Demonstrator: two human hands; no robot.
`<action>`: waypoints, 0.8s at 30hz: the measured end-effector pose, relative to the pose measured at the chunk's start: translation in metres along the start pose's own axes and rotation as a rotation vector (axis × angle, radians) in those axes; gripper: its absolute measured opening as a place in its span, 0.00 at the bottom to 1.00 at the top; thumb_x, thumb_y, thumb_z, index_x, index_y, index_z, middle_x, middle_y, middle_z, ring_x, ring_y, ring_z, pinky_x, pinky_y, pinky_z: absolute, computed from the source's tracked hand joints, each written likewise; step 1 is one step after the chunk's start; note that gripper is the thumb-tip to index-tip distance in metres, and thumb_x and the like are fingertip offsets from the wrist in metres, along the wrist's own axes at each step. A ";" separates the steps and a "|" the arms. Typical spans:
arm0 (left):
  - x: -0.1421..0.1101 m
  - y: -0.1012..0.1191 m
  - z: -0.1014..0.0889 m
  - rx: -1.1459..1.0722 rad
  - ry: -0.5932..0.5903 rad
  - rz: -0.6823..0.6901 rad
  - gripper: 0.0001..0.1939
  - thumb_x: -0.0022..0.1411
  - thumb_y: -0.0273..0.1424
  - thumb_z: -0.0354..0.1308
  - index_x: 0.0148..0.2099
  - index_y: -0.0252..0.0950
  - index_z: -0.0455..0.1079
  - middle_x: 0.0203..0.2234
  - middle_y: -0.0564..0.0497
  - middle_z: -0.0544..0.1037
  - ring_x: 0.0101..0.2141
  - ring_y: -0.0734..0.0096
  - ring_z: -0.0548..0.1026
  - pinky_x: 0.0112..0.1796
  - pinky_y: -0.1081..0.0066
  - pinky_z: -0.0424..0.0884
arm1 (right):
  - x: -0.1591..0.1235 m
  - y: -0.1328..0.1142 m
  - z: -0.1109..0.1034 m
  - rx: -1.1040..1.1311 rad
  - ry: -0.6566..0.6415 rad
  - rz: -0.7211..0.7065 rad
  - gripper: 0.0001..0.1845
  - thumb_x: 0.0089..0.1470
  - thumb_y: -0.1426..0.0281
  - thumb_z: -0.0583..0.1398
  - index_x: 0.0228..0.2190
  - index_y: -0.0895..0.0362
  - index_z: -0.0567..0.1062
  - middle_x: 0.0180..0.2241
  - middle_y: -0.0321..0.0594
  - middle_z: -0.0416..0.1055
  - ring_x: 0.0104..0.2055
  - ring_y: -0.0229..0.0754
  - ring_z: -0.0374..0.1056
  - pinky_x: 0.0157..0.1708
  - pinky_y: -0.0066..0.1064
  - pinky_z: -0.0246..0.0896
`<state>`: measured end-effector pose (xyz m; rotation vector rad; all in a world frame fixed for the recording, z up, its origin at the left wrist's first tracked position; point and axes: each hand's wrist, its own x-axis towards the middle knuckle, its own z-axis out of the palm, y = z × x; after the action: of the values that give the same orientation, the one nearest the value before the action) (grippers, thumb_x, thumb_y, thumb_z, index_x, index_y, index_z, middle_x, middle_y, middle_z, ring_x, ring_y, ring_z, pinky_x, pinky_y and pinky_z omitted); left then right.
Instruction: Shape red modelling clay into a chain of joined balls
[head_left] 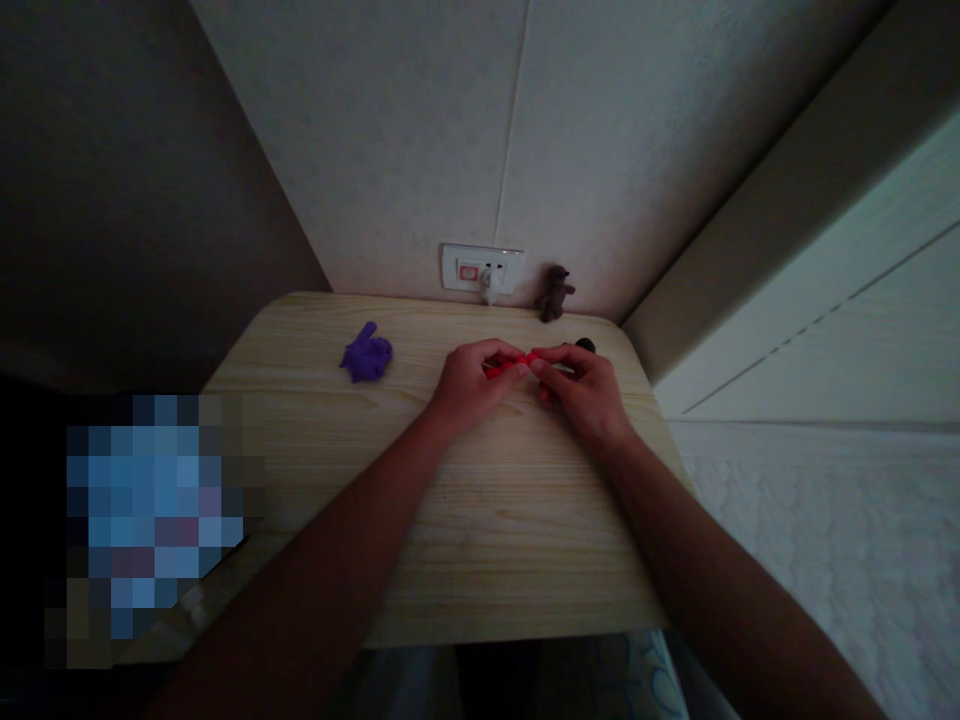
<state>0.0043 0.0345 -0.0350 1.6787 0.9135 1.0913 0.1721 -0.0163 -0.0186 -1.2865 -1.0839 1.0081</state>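
Observation:
Both my hands meet over the far middle of a small light wooden table (pixel 465 520). My left hand (pixel 471 382) and my right hand (pixel 583 388) are closed, pinching a small red soft piece (pixel 510 366) between their fingertips, just above the tabletop. Most of the red piece is hidden by my fingers. A purple lump (pixel 367 356) of similar soft material lies on the table to the left of my left hand, apart from it.
A small brown figure (pixel 554 292) stands at the table's back edge against the wall, below a white wall socket (pixel 481 268). A small dark object (pixel 585 345) lies just behind my right hand. A white panel runs along the right; a blurred patch sits at lower left.

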 end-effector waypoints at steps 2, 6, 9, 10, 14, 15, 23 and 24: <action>0.000 0.001 0.000 0.012 0.002 0.012 0.10 0.60 0.36 0.67 0.40 0.35 0.81 0.36 0.47 0.86 0.35 0.69 0.82 0.39 0.69 0.76 | 0.000 -0.001 0.000 -0.012 0.005 -0.001 0.29 0.39 0.49 0.77 0.35 0.58 0.83 0.19 0.33 0.72 0.19 0.34 0.64 0.19 0.27 0.59; 0.000 0.003 0.001 0.018 0.010 0.019 0.09 0.60 0.36 0.66 0.41 0.36 0.80 0.36 0.49 0.86 0.35 0.70 0.82 0.39 0.70 0.76 | 0.000 -0.002 0.000 -0.006 0.012 -0.021 0.27 0.41 0.50 0.77 0.35 0.57 0.83 0.20 0.33 0.73 0.19 0.34 0.65 0.19 0.27 0.59; -0.001 0.005 0.001 0.016 0.004 0.012 0.10 0.60 0.36 0.66 0.41 0.36 0.80 0.36 0.49 0.86 0.35 0.70 0.82 0.38 0.70 0.76 | 0.000 -0.002 0.001 0.002 0.013 -0.030 0.25 0.42 0.52 0.76 0.35 0.57 0.83 0.23 0.34 0.75 0.19 0.33 0.65 0.18 0.27 0.59; -0.001 0.005 0.001 0.015 0.002 0.009 0.10 0.61 0.36 0.66 0.41 0.36 0.80 0.36 0.48 0.86 0.35 0.70 0.82 0.38 0.71 0.76 | 0.000 -0.002 0.001 0.008 0.015 -0.035 0.24 0.42 0.52 0.76 0.35 0.57 0.83 0.24 0.34 0.75 0.19 0.33 0.66 0.18 0.27 0.59; -0.001 0.007 0.002 0.004 -0.006 -0.010 0.10 0.60 0.36 0.67 0.41 0.35 0.80 0.36 0.48 0.86 0.36 0.70 0.82 0.39 0.71 0.76 | 0.001 -0.002 0.003 0.020 0.037 -0.044 0.24 0.45 0.52 0.75 0.36 0.57 0.82 0.29 0.36 0.78 0.19 0.32 0.65 0.17 0.27 0.59; -0.001 0.008 0.002 0.005 -0.008 -0.012 0.10 0.60 0.36 0.67 0.41 0.36 0.80 0.36 0.48 0.86 0.36 0.70 0.82 0.39 0.71 0.76 | 0.001 -0.003 0.003 0.015 0.043 -0.039 0.24 0.45 0.52 0.75 0.36 0.57 0.83 0.29 0.36 0.78 0.18 0.32 0.65 0.17 0.27 0.59; -0.001 0.007 0.001 0.021 -0.004 0.001 0.10 0.60 0.36 0.67 0.41 0.36 0.79 0.35 0.49 0.85 0.36 0.70 0.81 0.40 0.70 0.77 | 0.002 -0.002 0.000 -0.033 0.007 0.015 0.26 0.45 0.49 0.74 0.34 0.58 0.83 0.21 0.34 0.73 0.19 0.33 0.64 0.19 0.27 0.58; -0.001 0.007 0.001 0.023 -0.003 0.001 0.09 0.60 0.36 0.67 0.41 0.36 0.79 0.35 0.50 0.85 0.36 0.71 0.81 0.40 0.70 0.77 | 0.002 -0.001 0.000 -0.032 -0.001 0.012 0.26 0.46 0.49 0.73 0.34 0.59 0.83 0.20 0.34 0.72 0.19 0.33 0.64 0.19 0.27 0.57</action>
<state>0.0059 0.0311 -0.0291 1.6992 0.9262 1.0820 0.1729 -0.0144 -0.0172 -1.3202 -1.0978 1.0038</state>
